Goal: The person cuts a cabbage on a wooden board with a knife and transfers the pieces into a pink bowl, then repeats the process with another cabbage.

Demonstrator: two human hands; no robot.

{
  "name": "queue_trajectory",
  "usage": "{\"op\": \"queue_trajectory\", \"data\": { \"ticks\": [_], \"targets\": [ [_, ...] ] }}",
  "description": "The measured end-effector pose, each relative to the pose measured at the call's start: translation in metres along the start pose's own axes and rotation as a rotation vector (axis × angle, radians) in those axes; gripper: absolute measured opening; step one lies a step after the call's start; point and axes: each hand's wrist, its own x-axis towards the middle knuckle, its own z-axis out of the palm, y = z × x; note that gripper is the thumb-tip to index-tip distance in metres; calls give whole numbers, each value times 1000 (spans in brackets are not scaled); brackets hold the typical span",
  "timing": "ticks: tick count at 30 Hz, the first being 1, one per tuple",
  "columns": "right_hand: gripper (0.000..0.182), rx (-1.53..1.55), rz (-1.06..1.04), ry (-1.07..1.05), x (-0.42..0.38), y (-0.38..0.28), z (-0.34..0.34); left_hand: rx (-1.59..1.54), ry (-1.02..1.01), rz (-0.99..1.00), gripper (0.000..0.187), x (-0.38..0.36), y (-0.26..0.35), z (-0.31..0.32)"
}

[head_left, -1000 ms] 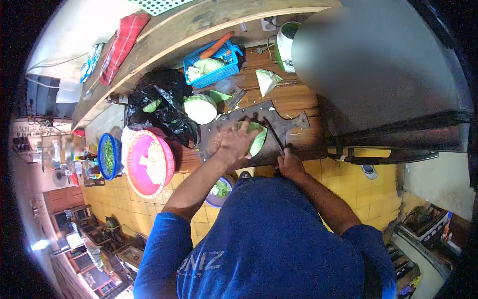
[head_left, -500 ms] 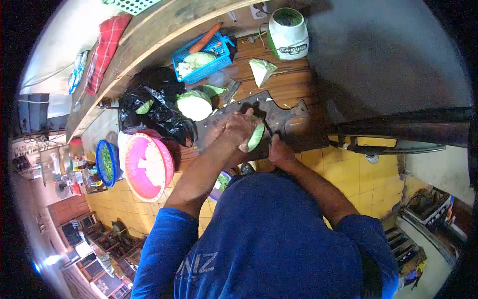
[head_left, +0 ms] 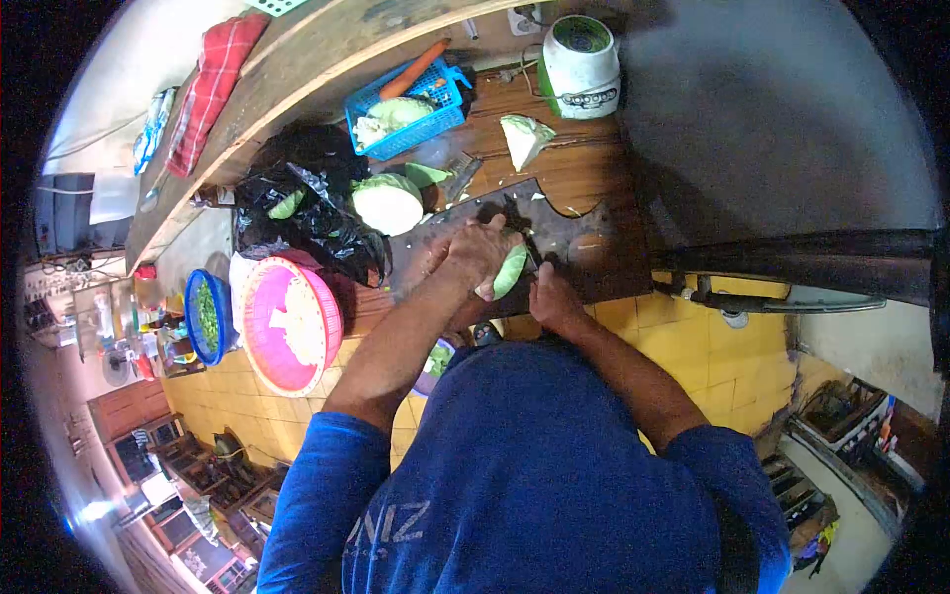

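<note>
My left hand [head_left: 478, 253] presses a wedge of pale green cabbage [head_left: 511, 272] down on the dark cutting board [head_left: 584, 259], its fingers wrapped over the top. In my right hand [head_left: 556, 299] is the handle of a dark-bladed knife [head_left: 534, 255], with the blade right along the wedge's cut side. Small white scraps dot the board. Behind it lie a large cut half cabbage [head_left: 387, 206] and, farther right, another cabbage wedge [head_left: 526, 139]. The underside of the wedge in my left hand is hidden.
A blue basket [head_left: 414, 136] holds cabbage and a carrot [head_left: 416, 69]. A black plastic bag [head_left: 332, 233] lies left of the board. Beyond it stand a pink colander [head_left: 332, 342] of shredded cabbage and a blue bowl [head_left: 226, 327] of chopped greens. A white appliance [head_left: 582, 74] stands at the back.
My right hand has shifted slightly left, bringing the knife closer against the cabbage wedge. My left hand keeps its hold. The whole view has tilted a little.
</note>
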Motion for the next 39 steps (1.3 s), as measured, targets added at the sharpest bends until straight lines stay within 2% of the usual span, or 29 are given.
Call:
{"op": "queue_trajectory", "data": {
  "ticks": [4,6,7,8,10,11,14,15,16,20,22,23,27,30,31,33,36,39],
  "targets": [
    [30,-51,49,-59,5,-12,-14,-27,23,-33,99,-2,-2,2],
    [32,-71,-50,111,-5,-29,-20,5,70,-11,100,2,-4,10],
    [34,-12,25,-12,4,-11,-6,-45,22,-26,98,10,-6,12],
    [34,-19,22,-17,12,5,10,-53,24,-28,98,14,-4,17],
    [36,32,202,-27,22,-3,6,-128,-15,-95,96,-3,0,-2],
    [38,-82,22,-26,17,-3,0,-140,-32,-96,94,0,-2,1],
    [37,0,-32,8,5,-21,-14,-137,38,-49,98,-10,-4,0],
    [37,-88,106,-86,4,-29,-19,-89,45,-49,99,-6,-2,3],
    [37,-90,109,-88,3,-25,-16,-92,45,-45,99,-4,0,8],
    [35,-108,42,-83,13,-21,-12,-95,56,-62,101,-4,-3,12],
    [34,-5,-7,21,3,-37,-25,-118,81,-44,100,-5,-5,12],
    [35,-110,24,-23,12,-7,3,-121,79,-42,100,-5,-4,14],
    [33,-111,47,-84,23,-19,-11,-167,93,-55,98,-8,-4,10],
    [30,-92,-75,42,12,-24,-14,-55,164,-18,103,5,-11,29],
    [30,-93,-73,37,11,-25,-11,-142,151,-42,101,1,-11,27],
    [29,-167,107,-66,14,-28,-6,-140,124,-46,101,-4,-8,21],
    [27,-138,43,-40,28,-29,-9,-119,120,-37,98,-3,-10,25],
    [27,-99,-2,-33,14,-37,-17,-250,159,-53,93,-12,-15,19]
  ]
}}
